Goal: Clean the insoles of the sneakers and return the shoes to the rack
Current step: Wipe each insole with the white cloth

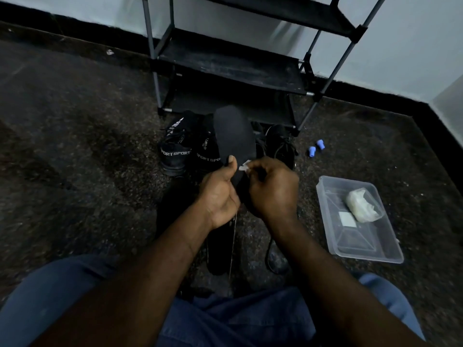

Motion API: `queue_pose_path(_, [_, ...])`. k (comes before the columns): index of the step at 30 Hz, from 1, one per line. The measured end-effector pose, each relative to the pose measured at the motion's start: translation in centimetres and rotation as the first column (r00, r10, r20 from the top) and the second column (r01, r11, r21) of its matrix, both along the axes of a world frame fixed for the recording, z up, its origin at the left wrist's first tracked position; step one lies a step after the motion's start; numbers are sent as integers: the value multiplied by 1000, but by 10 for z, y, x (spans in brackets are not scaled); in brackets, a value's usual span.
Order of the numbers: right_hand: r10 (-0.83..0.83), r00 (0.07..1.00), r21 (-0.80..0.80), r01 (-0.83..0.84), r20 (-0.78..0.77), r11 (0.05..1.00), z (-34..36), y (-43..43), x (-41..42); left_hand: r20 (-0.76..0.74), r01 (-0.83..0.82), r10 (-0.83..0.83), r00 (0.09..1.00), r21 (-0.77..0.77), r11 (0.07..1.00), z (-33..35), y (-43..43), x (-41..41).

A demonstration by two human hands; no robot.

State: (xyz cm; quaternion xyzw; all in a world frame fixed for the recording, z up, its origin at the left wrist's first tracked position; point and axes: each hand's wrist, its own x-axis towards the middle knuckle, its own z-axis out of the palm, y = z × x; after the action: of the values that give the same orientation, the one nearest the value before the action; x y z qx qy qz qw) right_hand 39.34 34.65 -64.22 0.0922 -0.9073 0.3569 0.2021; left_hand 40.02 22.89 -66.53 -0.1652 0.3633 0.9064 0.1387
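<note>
Gripping a black insole near its lower end, the left hand is curling shut around it, thumb pressing on the top face. The insole is standing tilted up, its toe pointing toward the shoe rack. The right hand is closing its fingers on a small white wipe (mostly hidden, only a corner showing) and is touching it to the insole just beside the left thumb. Two black sneakers marked SPORT are sitting on the floor behind the hands, in front of the rack. A clear plastic tub is lying to the right, holding a crumpled white bag.
</note>
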Motion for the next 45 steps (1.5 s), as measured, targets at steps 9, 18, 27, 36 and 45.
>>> queue_pose_path(9, [108, 994, 115, -109, 15, 987, 0, -2, 6, 30, -11, 10, 999, 16, 1000, -1, 0, -2])
queue_pose_path(18, [350, 794, -806, 273, 497, 525, 15, 55, -10, 32, -14, 15, 999, -29, 999, 12, -3, -1])
queue_pose_path(27, [454, 700, -748, 173, 551, 641, 8, 40, 16, 25, 61, -59, 998, -66, 996, 11, -5, 2])
queue_pose_path(36, [204, 843, -628, 188, 497, 756, -7, 25, 29, -104, 220, -214, 971, 44, 975, 6, 0, 4])
queue_pose_path(45, [-180, 981, -193, 164, -71, 967, 30, 52, 6, -126, 139, -137, 982, 6, 990, 11, -4, 6])
